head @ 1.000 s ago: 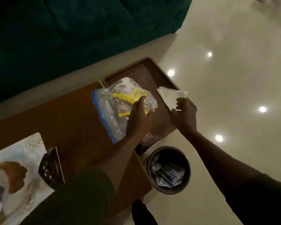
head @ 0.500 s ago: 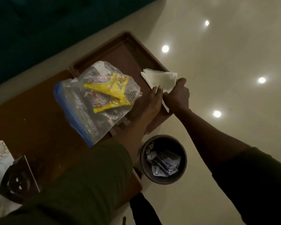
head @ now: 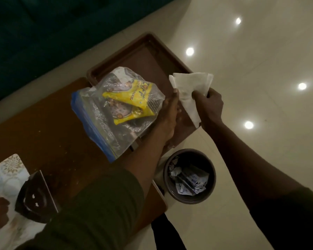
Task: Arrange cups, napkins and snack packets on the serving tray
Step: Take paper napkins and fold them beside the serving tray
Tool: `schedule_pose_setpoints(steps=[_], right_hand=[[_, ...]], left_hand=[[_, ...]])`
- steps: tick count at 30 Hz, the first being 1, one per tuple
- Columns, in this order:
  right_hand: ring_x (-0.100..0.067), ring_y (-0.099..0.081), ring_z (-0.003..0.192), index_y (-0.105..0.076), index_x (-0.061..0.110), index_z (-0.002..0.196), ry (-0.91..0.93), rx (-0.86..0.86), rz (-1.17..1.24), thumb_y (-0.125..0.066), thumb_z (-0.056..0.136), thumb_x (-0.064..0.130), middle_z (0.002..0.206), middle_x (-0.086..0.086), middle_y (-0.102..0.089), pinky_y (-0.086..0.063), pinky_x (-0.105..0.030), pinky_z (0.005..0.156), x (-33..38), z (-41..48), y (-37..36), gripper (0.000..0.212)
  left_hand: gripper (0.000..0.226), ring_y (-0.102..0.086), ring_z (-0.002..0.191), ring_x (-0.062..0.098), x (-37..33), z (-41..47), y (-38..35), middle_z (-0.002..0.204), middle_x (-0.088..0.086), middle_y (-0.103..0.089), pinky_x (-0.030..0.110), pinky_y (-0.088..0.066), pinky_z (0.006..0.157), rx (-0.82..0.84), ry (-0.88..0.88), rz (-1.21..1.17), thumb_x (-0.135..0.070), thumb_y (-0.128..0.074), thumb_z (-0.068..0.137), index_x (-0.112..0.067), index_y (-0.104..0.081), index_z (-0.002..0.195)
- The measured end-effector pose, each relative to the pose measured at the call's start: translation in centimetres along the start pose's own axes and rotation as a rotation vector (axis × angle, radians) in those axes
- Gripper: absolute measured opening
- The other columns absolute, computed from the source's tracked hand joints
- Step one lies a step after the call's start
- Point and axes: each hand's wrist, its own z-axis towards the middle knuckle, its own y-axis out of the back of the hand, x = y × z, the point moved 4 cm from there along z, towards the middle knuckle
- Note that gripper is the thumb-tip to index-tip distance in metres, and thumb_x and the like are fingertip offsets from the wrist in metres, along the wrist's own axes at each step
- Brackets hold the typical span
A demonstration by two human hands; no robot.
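Note:
A brown serving tray (head: 143, 56) lies at the far end of the wooden table (head: 43, 123). A clear zip bag (head: 101, 123) with a blue edge rests across the tray's near-left part, holding yellow snack packets (head: 134, 100). Over the tray's right rim, my right hand (head: 210, 105) grips a white napkin (head: 192, 82). My left hand (head: 169, 112) reaches past the bag and pinches the napkin's left edge with its fingertips. No cups are visible.
A round wastebin (head: 213, 179) with crumpled paper stands on the glossy floor beside the table's right edge. A dark patterned holder (head: 34, 195) and a floral placemat (head: 4, 174) sit at the near left. A dark green sofa (head: 43, 33) lies behind the table.
My left hand let go of the zip bag, which now rests on the tray, and moved right to the napkin. The napkin is now held between both hands.

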Motion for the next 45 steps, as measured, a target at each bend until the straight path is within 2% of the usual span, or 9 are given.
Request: schedule_pose_setpoints(steps=[5,11,16,19,25,30,37,41,45], right_hand=[[-0.023,-0.064,0.091,-0.065,0.015,0.078,-0.064,0.221,0.316,-0.056,0.066,0.015,0.094,-0.007,-0.069,-0.052,-0.04,0.079,1.4,-3.4,-1.3,0.015],[-0.017,-0.069,0.102,-0.057,0.02,0.122,0.016,0.538,0.172,-0.071,0.084,0.027,0.117,-0.001,-0.068,-0.058,-0.037,0.086,2.5,-9.6,-6.5,0.041],[-0.018,-0.068,0.09,-0.061,0.02,0.109,-0.05,0.706,0.178,-0.069,0.085,0.012,0.099,0.002,-0.07,-0.055,-0.03,0.073,3.7,-14.9,-10.9,0.026],[-0.016,-0.069,0.097,-0.06,0.025,0.119,-0.083,0.796,0.227,-0.071,0.084,0.028,0.111,0.003,-0.071,-0.055,-0.028,0.073,4.2,-18.4,-13.5,0.037],[0.008,-0.065,0.076,-0.058,0.034,0.105,-0.031,0.731,0.218,-0.069,0.086,0.026,0.095,0.017,-0.065,-0.05,-0.012,0.057,4.9,-23.0,-16.9,0.023],[-0.013,-0.062,0.104,-0.05,0.019,0.133,-0.029,0.765,0.086,-0.073,0.082,0.033,0.119,0.003,-0.064,-0.054,-0.029,0.085,5.3,-26.9,-19.7,0.058],[-0.015,-0.067,0.102,-0.06,0.018,0.123,0.202,0.665,-0.023,-0.075,0.08,0.03,0.116,-0.001,-0.069,-0.058,-0.034,0.084,5.2,-31.0,-21.4,0.047],[-0.019,-0.069,0.095,-0.06,0.007,0.123,0.233,0.751,-0.13,-0.074,0.082,0.027,0.115,-0.007,-0.07,-0.06,-0.031,0.075,4.3,-34.5,-23.8,0.047],[-0.004,-0.062,0.067,-0.063,0.008,0.098,0.375,0.558,-0.191,-0.071,0.081,0.019,0.077,0.007,-0.062,-0.05,-0.012,0.049,3.9,-36.9,-24.0,0.022]], left_hand=[[0.064,-0.072,0.09,0.025,-3.5,-2.4,2.9,0.094,0.009,-0.075,0.042,-0.057,0.087,0.041,-0.018,-0.364,-0.06,-0.056,0.086,-0.009,-0.061,0.124],[0.05,-0.067,0.103,0.031,-5.5,-5.3,9.3,0.116,0.016,-0.067,0.048,-0.056,0.09,0.024,-0.052,-0.543,-0.041,-0.065,0.087,-0.006,-0.059,0.123],[0.053,-0.059,0.121,0.029,-5.2,-7.6,17.4,0.136,0.012,-0.059,0.05,-0.054,0.092,0.049,-0.126,-0.752,-0.03,-0.068,0.085,-0.012,-0.055,0.134],[0.019,-0.068,0.104,0.024,-5.0,-9.7,21.4,0.111,0.01,-0.071,0.046,-0.058,0.085,0.053,-0.188,-0.792,-0.024,-0.062,0.088,-0.011,-0.069,0.098],[0.014,-0.073,0.082,0.021,-4.5,-13.8,27.2,0.086,0.003,-0.069,0.047,-0.054,0.085,-0.077,-0.18,-0.808,-0.025,-0.058,0.094,-0.014,-0.059,0.085],[0.021,-0.072,0.062,0.014,-3.8,-16.0,29.9,0.064,0.001,-0.07,0.037,-0.059,0.068,-0.163,-0.159,-0.758,-0.024,-0.06,0.093,-0.014,-0.053,0.076],[0.032,-0.063,0.107,0.024,-2.1,-18.1,37.7,0.112,0.009,-0.068,0.037,-0.058,0.086,-0.107,-0.113,-0.46,-0.005,-0.065,0.086,-0.01,-0.061,0.118],[0.017,-0.063,0.096,0.023,-1.0,-19.5,42.0,0.101,0.009,-0.067,0.033,-0.06,0.077,-0.199,-0.171,-0.436,0.005,-0.059,0.088,-0.009,-0.065,0.097],[0.018,-0.06,0.1,0.025,-0.4,-19.6,44.3,0.099,0.007,-0.065,0.032,-0.059,0.069,-0.244,-0.158,-0.256,0.0,-0.069,0.081,-0.013,-0.063,0.092]])
